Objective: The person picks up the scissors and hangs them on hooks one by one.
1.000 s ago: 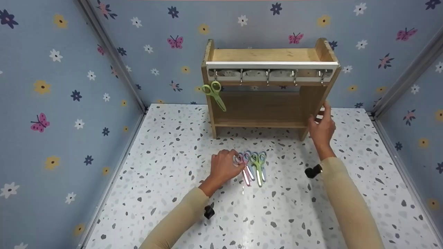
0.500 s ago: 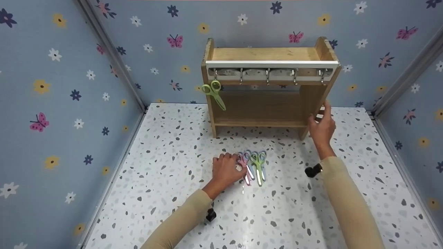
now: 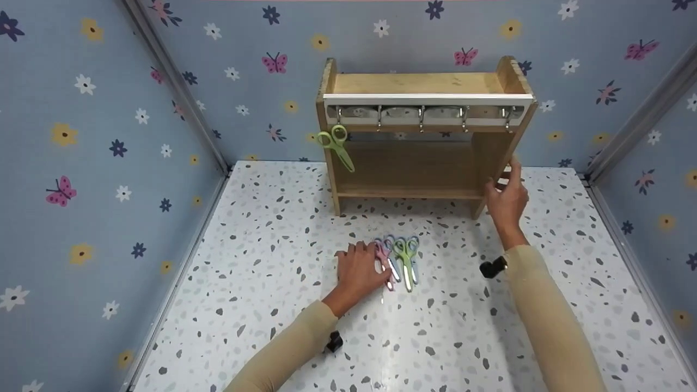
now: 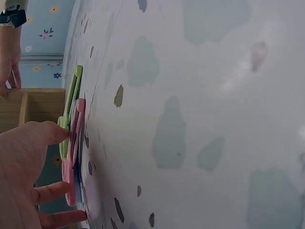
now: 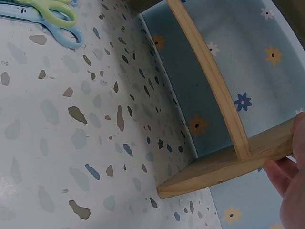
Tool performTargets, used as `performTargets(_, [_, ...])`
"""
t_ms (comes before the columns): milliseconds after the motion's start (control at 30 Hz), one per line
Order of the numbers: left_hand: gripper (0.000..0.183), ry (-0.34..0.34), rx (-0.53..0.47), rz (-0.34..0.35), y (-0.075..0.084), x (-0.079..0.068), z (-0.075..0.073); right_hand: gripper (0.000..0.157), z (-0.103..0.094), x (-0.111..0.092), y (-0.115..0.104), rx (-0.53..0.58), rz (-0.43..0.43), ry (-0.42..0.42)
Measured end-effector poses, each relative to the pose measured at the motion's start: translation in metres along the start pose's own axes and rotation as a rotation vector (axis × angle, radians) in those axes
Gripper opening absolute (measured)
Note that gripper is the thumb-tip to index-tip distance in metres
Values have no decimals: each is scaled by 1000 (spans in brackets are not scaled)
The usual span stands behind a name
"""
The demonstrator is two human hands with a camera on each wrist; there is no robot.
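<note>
Two hands, well apart: the left hand (image 3: 358, 270), fingers spread, is at pink scissors (image 4: 69, 168) on the bench (image 3: 272, 239), just below centre; the right hand (image 3: 507, 202) grips the wooden shelf (image 3: 414, 166), right of centre — light-green scissors (image 3: 337, 145) hang at upper centre.

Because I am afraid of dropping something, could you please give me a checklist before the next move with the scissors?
1. Right hand holding the wooden rack: ok.
2. Hanging green scissors on the leftmost hook: ok.
3. Second hook from the left free: ok.
4. Left hand at the pink scissors: ok.
5. Pink scissors firmly pinched: cannot tell.
6. Lying green scissors clear of the blue scissors: not ok, they overlap.
</note>
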State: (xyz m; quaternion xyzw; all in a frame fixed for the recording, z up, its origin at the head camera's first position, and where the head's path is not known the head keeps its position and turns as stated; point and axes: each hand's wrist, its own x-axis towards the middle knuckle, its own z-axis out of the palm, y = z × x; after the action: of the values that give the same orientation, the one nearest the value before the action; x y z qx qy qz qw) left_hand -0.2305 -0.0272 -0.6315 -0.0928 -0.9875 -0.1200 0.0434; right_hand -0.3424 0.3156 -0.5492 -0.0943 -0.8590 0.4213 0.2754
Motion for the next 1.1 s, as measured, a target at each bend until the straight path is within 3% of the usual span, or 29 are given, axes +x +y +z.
performTargets(400, [56,-13,34,4,1,0,-2,67,-1,1,-1,-5,21,-17])
performTargets(600, [45,-29,-7,-2,0,0,-1,69,-1,1,-3,8,32,-27])
performTargets(1100, [24,27,-121,31,-7,5,-2,69,2,0,0,-9,-13,10])
